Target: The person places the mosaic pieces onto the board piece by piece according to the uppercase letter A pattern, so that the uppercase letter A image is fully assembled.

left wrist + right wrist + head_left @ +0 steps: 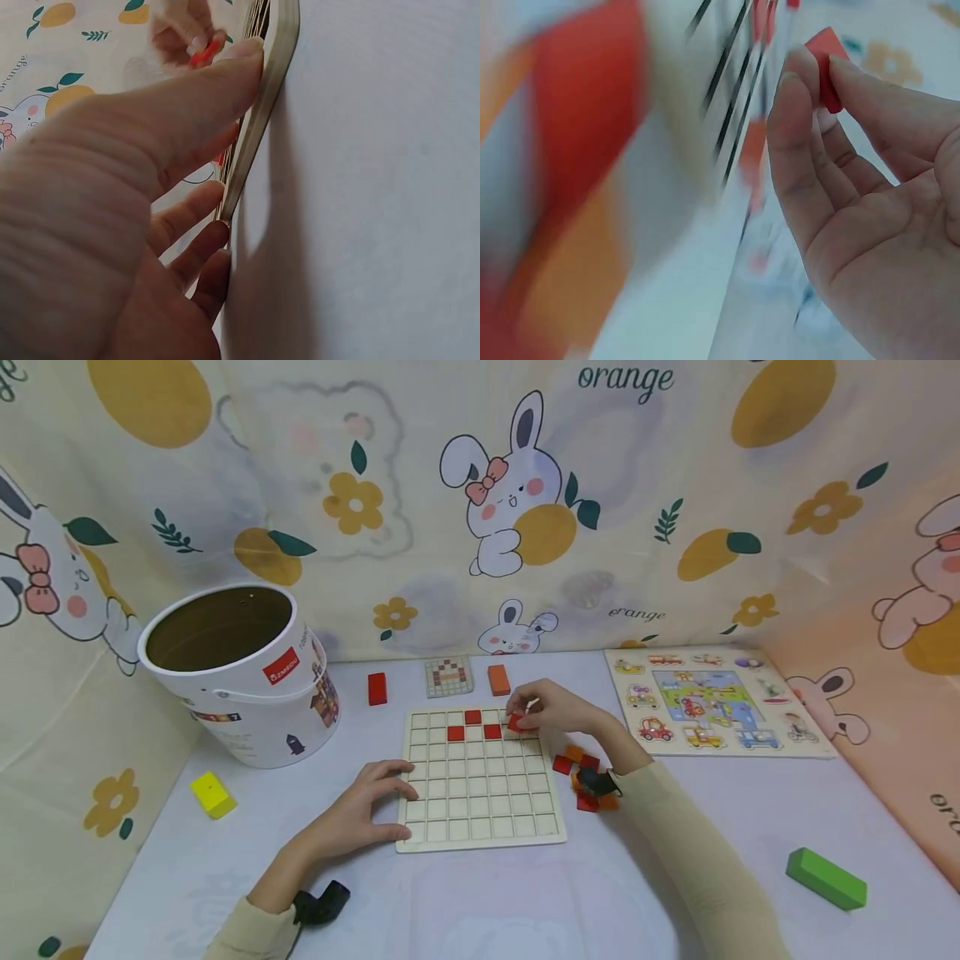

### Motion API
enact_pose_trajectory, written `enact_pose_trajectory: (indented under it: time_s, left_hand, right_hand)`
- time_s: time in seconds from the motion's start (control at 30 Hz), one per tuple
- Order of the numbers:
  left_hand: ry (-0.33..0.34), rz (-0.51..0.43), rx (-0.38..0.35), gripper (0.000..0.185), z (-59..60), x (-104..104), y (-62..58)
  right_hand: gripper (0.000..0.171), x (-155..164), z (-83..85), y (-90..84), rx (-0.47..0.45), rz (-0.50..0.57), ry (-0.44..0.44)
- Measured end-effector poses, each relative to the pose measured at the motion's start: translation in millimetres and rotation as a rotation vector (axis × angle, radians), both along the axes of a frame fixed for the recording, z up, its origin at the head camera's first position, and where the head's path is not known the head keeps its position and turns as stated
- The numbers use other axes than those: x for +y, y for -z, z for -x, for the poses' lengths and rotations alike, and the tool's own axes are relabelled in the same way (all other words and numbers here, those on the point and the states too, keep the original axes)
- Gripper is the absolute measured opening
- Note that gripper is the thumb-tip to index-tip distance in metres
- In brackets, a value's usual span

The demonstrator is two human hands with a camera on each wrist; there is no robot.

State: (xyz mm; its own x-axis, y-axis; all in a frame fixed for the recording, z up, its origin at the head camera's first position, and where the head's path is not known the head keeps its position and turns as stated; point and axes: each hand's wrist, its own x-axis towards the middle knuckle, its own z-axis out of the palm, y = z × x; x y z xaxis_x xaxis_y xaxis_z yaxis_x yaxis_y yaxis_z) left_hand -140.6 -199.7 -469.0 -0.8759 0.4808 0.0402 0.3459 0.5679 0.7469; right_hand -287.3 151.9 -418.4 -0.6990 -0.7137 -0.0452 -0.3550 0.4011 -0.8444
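Right hand [551, 707] pinches a red square tile [515, 723]
It reaches over the grid board [478, 783] near the far right corner; the left hand [369, 806], fingers spread, touches the left edge.

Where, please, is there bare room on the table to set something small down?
One bare patch lies nearer than the board, between the left wrist camera and right sleeve; another between the green block and the puzzle. The tile pile crowds the board's right side.

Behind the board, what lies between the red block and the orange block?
The small pattern card lies between the red block and the orange block, as the head view shows.
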Motion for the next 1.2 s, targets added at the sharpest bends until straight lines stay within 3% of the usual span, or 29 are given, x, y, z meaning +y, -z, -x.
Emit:
enact_pose_trajectory:
  time_s: [0.13, 0.43, 0.73, 1.2]
  left_hand:
    - [0.007, -0.002, 0.002, 0.039, 0.2, -0.3, -0.4]
    - [0.025, -0.012, 0.011, 0.039, 2.1, -0.1, 0.7]
    - [0.022, -0.022, 0.003, 0.039, 1.6, 0.5, -0.6]
    - [0.017, -0.028, -0.004, 0.039, 1.3, -1.1, 2.1]
  right_hand:
    - [0.015, -43.0, 1.7, -0.8, -0.026, 0.027, -0.085]
    - [0.014, -109.8, -2.3, 3.4, 0.077, -0.057, -0.216]
    - [0.013, -119.8, -9.6, 8.0, 0.022, -0.107, -0.164]
    - [0.022, -108.9, -8.8, 8.7, 0.104, -0.131, -0.147]
